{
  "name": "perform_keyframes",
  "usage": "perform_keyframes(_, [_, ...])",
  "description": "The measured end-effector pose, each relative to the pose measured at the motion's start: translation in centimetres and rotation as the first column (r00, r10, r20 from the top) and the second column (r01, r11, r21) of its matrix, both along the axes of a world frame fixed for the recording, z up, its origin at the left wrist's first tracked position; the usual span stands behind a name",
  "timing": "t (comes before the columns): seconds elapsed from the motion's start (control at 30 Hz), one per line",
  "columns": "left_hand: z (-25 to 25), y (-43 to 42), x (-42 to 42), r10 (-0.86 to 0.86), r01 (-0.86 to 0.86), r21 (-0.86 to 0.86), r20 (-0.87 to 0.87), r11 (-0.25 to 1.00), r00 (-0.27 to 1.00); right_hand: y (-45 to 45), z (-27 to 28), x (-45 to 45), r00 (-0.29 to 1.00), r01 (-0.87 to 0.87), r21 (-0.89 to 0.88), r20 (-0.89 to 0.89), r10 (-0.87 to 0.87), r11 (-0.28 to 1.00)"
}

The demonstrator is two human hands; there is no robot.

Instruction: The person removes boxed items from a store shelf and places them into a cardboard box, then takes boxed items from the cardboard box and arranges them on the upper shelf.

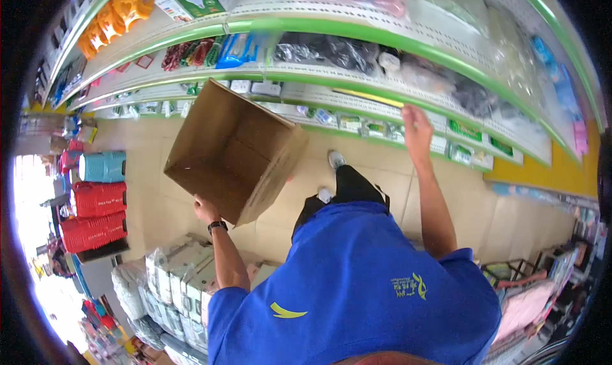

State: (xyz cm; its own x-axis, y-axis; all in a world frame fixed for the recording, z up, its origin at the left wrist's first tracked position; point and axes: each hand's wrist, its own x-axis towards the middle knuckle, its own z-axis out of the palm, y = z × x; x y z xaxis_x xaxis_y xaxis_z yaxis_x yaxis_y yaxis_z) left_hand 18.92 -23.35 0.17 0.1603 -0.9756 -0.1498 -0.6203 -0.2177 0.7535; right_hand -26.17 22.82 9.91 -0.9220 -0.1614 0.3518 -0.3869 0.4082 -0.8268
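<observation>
My left hand [207,211], with a dark watch on the wrist, grips the lower edge of an open cardboard box [248,142]. Tilted in the air, the box shows its brown inside, and nothing can be seen in it. My right hand [417,130] is raised in front of the green-edged shelf [357,88], its fingers curled together. Whether it holds anything is too small to make out. A thin yellow strip [368,97] runs along the shelf edge to the left of the fingertips.
Shelves across the front hold black plastic-wrapped goods [331,51], blue packs [238,50] and orange items [115,20]. Red baskets [99,199] stand at the left. Wrapped packs [185,276] are stacked behind my left arm. Tiled floor [376,167] lies below.
</observation>
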Motion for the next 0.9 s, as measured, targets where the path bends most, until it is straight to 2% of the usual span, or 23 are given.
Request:
perform_keyframes(0.03, [-0.7, 0.0, 0.9, 0.002, 0.0, 0.026, -0.048, 1.0, 0.999, -1.9, 4.5, -1.8, 0.98, -0.027, 0.03, -0.198, 0.033, 0.999])
perform_keyframes(0.1, [-0.9, -0.3, 1.3, -0.011, 0.015, -0.015, 0.244, 1.0, 0.97, -4.7, 11.9, -5.1, 0.822, -0.055, 0.067, -0.563, 0.084, 0.996])
perform_keyframes(0.17, [-0.7, -0.2, 1.4, -0.045, 0.056, -0.011, 0.442, 0.998, 0.896, -6.7, 15.8, -8.1, 0.758, 0.008, -0.029, -0.652, -0.025, 1.0])
perform_keyframes(0.23, [-4.0, -2.3, 4.5, -0.195, 0.227, 0.006, 0.532, 0.974, 0.824, -8.2, 17.6, -11.9, 0.629, 0.019, -0.076, -0.774, -0.072, 0.997])
perform_keyframes(0.27, [-5.3, -2.5, 5.8, -0.27, 0.308, 0.032, 0.574, 0.951, 0.773, -9.1, 17.6, -13.3, 0.662, 0.016, -0.126, -0.742, -0.105, 0.992])
perform_keyframes(0.33, [-3.4, -2.0, 4.9, -0.206, 0.149, 0.152, 0.502, 0.977, 0.84, -10.3, 16.9, -15.2, 0.737, 0.026, -0.199, -0.659, -0.153, 0.98])
perform_keyframes(0.4, [-3.8, -2.1, 4.9, -0.067, -0.008, 0.197, 0.371, 0.98, 0.926, -10.4, 15.9, -16.1, 0.756, 0.098, -0.088, -0.642, -0.132, 0.991])
perform_keyframes(0.47, [-1.1, -0.1, 2.7, -0.071, -0.024, 0.213, 0.427, 0.977, 0.902, -10.8, 15.7, -15.9, 0.77, 0.128, 0.018, -0.632, -0.088, 0.992])
perform_keyframes(0.57, [-0.7, 1.6, 0.2, -0.023, -0.116, 0.233, 0.518, 0.966, 0.855, -10.6, 17.0, -14.8, 0.764, 0.136, 0.138, -0.645, -0.015, 0.981])
perform_keyframes(0.63, [-1.2, 1.3, -0.3, -0.003, -0.102, 0.168, 0.532, 0.98, 0.847, -10.8, 17.9, -13.8, 0.744, 0.121, 0.197, -0.667, 0.042, 0.973])
perform_keyframes(0.67, [-1.0, 1.3, 0.1, 0.008, -0.098, 0.135, 0.546, 0.986, 0.838, -11.3, 17.5, -13.8, 0.767, 0.076, 0.167, -0.64, 0.049, 0.983])
perform_keyframes(0.7, [-3.7, 0.2, 2.1, 0.013, -0.093, 0.101, 0.603, 0.99, 0.797, -11.5, 16.7, -13.9, 0.789, 0.039, 0.131, -0.613, 0.05, 0.991])
perform_keyframes(0.73, [-3.6, 0.1, 3.6, -0.031, -0.029, 0.089, 0.607, 0.996, 0.794, -11.3, 15.9, -13.6, 0.805, 0.022, 0.093, -0.592, 0.038, 0.995])
perform_keyframes(0.77, [-3.7, 0.5, 4.1, -0.095, 0.062, 0.077, 0.595, 0.995, 0.798, -11.6, 15.2, -13.5, 0.818, 0.087, 0.133, -0.575, 0.005, 0.987])
perform_keyframes(0.8, [-4.0, 0.7, 3.3, -0.176, 0.171, 0.063, 0.576, 0.983, 0.799, -11.5, 14.2, -14.2, 0.779, 0.112, 0.182, -0.626, 0.027, 0.977])
perform_keyframes(0.83, [-3.2, 0.6, 2.0, -0.107, 0.067, 0.096, 0.523, 0.993, 0.846, -11.2, 13.8, -15.1, 0.742, 0.153, 0.239, -0.669, 0.049, 0.959])
perform_keyframes(0.87, [-2.3, 0.6, 1.4, -0.038, -0.035, 0.142, 0.478, 0.989, 0.877, -11.5, 14.3, -15.1, 0.727, 0.113, 0.204, -0.685, 0.059, 0.972])
perform_keyframes(0.9, [-3.1, 0.8, 2.2, -0.093, 0.039, 0.114, 0.52, 0.993, 0.849, -12.4, 14.7, -14.6, 0.712, 0.061, 0.164, -0.699, 0.072, 0.984])
